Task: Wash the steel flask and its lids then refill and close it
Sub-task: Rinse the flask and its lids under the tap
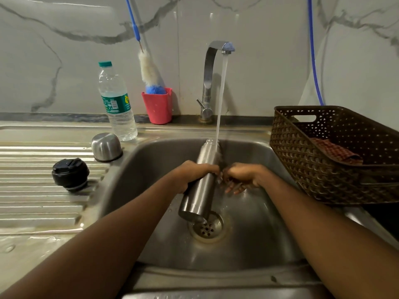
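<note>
Left hand (pixel 194 175) wraps its fingers round the tilted flask (pixel 199 193) mid-body, under the running tap (pixel 210 61). Right hand (pixel 241 176), fingers loosely curled and holding nothing, sits just beside it. Steel cap (pixel 106 147) and black lid (pixel 70 174) lie well left.

Soft, rather dim indoor light comes from above. A pale glare patch sits on the grey-veined marble wall panel (pixel 64 11) up-left of the curved chrome tap (pixel 208 70); bright streaks glint on the ribbed steel draining board (pixel 32 203) left of it. Below the tap, the brushed-steel cylindrical flask (pixel 200 195) is motion-blurred near its top. Wide-angle distortion bows lines toward the frame edges.
</note>
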